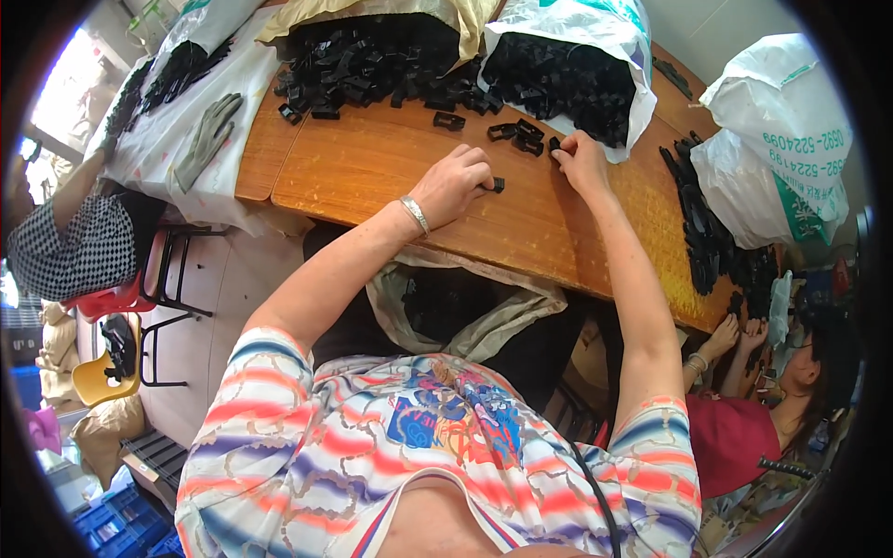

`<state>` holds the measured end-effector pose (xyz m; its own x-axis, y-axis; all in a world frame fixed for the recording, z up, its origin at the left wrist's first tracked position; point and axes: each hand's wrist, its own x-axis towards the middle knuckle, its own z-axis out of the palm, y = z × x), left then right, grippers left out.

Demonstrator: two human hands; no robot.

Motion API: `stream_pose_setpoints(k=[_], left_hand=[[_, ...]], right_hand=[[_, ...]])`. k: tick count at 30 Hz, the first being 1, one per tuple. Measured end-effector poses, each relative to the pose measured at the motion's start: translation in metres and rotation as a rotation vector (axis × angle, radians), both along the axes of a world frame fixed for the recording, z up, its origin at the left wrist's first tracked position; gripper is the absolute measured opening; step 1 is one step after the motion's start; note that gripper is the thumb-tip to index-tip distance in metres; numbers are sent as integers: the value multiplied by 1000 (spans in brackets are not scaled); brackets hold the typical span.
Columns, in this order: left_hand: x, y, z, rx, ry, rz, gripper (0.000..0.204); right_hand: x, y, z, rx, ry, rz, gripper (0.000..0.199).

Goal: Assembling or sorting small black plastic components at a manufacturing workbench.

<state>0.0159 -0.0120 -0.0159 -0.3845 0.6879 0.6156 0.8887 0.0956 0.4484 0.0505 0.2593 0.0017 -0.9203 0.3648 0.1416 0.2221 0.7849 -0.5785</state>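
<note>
My left hand (450,189) is closed, pinching a small black plastic piece (499,185) just above the wooden table (372,177). Further right, the fingertips of my right hand (586,165) are closed on another small black plastic piece (554,144). Just left of that hand lies a little cluster of similar black pieces (526,133), with a single piece (448,121) apart from it. Beyond my hands, a big pile of black pieces (349,70) spills out of a tan sack (474,23). A white sack (642,102) beside it gapes over more of them.
An open cloth sack (391,293) with dark contents hangs at the table's near edge. Long black parts (702,219) line the table's right side near a stuffed white bag (772,139). Co-workers sit at left and right. A grey glove (209,139) lies at left.
</note>
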Motion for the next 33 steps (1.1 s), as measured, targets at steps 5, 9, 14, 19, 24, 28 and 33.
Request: stream_pose_setpoints(k=[5,9,14,19,24,28,33], left_hand=[[3,-8,-2,-45,19,-24,16],[14,-13,6,-19,-18,-34,17],[21,-7,6,50,-71,243,23],[19,-8,1,-74,-102,188,15],[23,-12,0,-102,-41,142,18],[24,-13,0,-61,-198,163,28],[22,-10,-4,-107,-149,207,31]], right_hand=[[33,-20,5,-265,96,74,15],[55,-60,24,-231,116,246,23],[58,-79,22,-203,144,293,22],[62,-86,22,-195,132,294,22],[66,-95,26,-124,186,329,22],[66,-100,22,-50,221,380,21],[63,-106,15,19,234,430,22]])
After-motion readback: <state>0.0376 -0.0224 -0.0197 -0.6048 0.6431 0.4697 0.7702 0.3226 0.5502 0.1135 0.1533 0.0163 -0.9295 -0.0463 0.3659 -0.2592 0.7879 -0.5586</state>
